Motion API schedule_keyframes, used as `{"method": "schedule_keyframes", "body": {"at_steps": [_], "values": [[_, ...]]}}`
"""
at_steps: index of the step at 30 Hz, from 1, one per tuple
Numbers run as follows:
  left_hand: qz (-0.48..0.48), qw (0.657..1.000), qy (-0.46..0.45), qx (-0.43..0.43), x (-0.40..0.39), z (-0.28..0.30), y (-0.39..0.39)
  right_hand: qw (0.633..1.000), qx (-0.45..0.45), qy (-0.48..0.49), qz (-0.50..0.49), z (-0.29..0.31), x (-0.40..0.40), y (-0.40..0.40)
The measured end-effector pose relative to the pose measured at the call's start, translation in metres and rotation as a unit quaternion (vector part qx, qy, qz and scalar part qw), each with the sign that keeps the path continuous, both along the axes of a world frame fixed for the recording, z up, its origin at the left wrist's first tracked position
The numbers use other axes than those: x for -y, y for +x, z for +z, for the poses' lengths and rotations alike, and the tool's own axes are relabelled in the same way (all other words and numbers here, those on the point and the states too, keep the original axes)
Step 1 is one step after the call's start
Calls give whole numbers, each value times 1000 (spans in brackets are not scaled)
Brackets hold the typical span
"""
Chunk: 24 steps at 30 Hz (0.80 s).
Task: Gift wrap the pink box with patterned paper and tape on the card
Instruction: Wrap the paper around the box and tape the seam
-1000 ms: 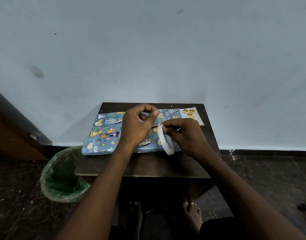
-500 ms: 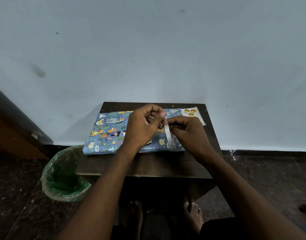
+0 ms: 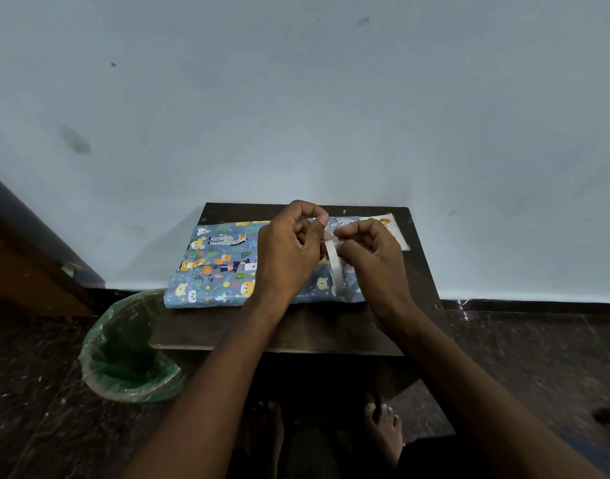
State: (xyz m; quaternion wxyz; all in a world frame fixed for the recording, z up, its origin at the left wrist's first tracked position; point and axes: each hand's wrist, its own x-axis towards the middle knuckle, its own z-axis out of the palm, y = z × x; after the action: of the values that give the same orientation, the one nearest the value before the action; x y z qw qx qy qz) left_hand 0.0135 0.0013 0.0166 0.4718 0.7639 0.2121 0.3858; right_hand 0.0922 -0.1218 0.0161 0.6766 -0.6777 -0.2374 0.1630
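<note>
Fingers of left hand (image 3: 285, 252) and right hand (image 3: 369, 257) pinch tape roll (image 3: 333, 262).

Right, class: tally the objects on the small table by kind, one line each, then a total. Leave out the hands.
Wrapped box: 1
Tape roll: 1
Card: 1
Total: 3

Dark table (image 3: 296, 337) bears wrapped box (image 3: 213, 267), card (image 3: 395, 229).
</note>
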Motion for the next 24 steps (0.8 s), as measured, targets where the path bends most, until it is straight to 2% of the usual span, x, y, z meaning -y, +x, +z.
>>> {"method": "schedule_keyframes", "body": {"at_steps": [3, 6, 10, 15, 24], "values": [[6, 999, 34, -17, 3, 1, -1, 996, 48, -55, -40, 0, 0, -4], [8, 998, 60, -25, 3, -2, 0, 994, 7, -106, 8, 6, 2, -6], [5, 998, 49, -35, 1, -4, 2, 992, -96, -74, 45, 14, 4, -9], [24, 998, -54, -19, 0, -2, 2, 993, -104, -48, 42, 12, 3, -13], [67, 993, -48, -78, -9, -4, 1, 995, -82, -36, 46, 5, -4, -17]]}}
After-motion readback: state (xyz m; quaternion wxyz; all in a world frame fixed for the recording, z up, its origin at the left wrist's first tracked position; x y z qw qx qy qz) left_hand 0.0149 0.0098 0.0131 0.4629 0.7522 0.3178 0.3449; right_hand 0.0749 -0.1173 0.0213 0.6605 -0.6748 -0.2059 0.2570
